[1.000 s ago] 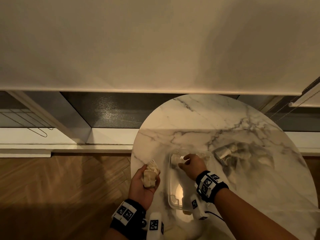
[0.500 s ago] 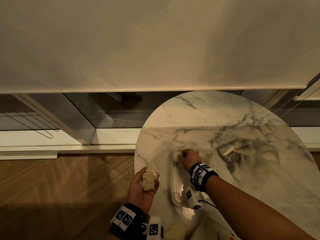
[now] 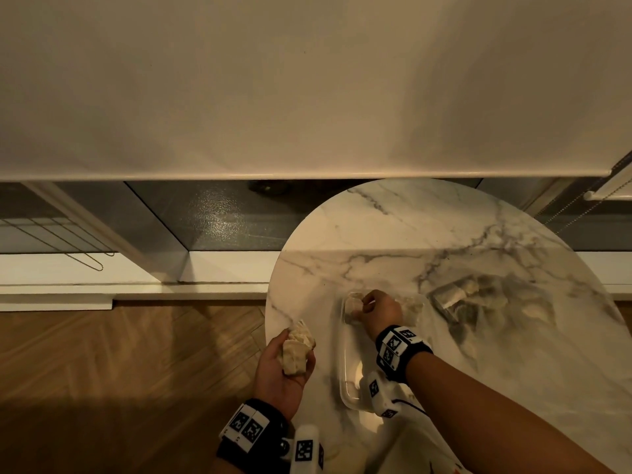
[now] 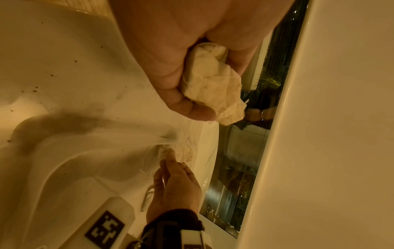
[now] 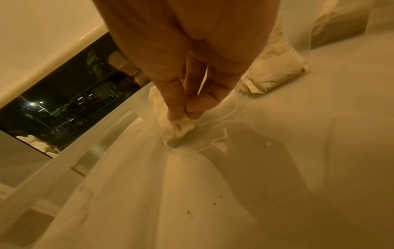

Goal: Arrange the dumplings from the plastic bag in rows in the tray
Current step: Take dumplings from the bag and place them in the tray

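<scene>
Head view: a round white marble-patterned table [image 3: 393, 241] carried a clear shallow rectangular plastic tray [image 3: 345, 371], taken below as the landmark.
Right hand: the right hand [image 3: 381, 307] reached over the tray's far end, thumb and fingertips [image 5: 177, 107] pinching a pale, wrinkled dumpling [image 5: 178, 128] low against the tray floor at the far left corner; presumably the narrow pinch let it be set close to the wall.
Row begun: a second pale wrinkled dumpling [image 5: 274, 74] lay at the tray's far end, to the right of the pinched one and apart from it, which suggested a first row along the far wall.
Left hand: the left hand [image 3: 278, 371] was held palm-up beside the tray's left edge, off the table's rim, its fingers curled round a clump of pale dumplings [image 3: 295, 348]; their number could not be told. Judged purpose: a ready supply kept near the tray.
Plastic bag: a crumpled clear plastic bag [image 3: 485, 302] lay on the table to the right of the tray, with more pale dumplings visible inside.
Tray remainder: the near part of the tray floor showed no dumplings, though the right forearm hid some of it.
Stage: early, judging by the bag's contents.
Risk: the soft wrappers might stick to fingers on release.
</scene>
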The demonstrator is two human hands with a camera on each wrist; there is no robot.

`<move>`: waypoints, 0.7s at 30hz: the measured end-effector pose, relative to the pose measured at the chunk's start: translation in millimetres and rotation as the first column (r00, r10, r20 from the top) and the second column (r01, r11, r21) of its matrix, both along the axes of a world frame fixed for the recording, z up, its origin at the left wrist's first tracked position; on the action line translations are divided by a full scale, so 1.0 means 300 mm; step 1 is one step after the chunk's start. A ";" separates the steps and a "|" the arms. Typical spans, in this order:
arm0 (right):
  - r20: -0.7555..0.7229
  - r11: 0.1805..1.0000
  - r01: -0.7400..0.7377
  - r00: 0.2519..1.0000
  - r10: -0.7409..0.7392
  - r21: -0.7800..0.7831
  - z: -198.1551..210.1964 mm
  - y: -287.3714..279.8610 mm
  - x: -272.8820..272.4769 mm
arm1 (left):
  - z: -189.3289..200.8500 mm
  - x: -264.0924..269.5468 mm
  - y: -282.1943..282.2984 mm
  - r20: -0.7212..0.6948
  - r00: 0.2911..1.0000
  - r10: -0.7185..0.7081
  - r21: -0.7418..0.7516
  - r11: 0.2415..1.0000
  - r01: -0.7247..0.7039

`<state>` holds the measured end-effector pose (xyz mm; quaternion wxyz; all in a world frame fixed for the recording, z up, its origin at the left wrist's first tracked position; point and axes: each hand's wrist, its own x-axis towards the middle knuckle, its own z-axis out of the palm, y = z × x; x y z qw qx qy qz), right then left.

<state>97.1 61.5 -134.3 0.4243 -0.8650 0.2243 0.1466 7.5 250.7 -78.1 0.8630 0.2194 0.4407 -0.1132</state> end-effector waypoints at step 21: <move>-0.011 0.938 -0.304 0.951 0.310 0.164 0.231 -0.052 -0.109 | 0.025 0.032 -0.055 0.075 0.994 -0.074 -0.003 0.997 0.075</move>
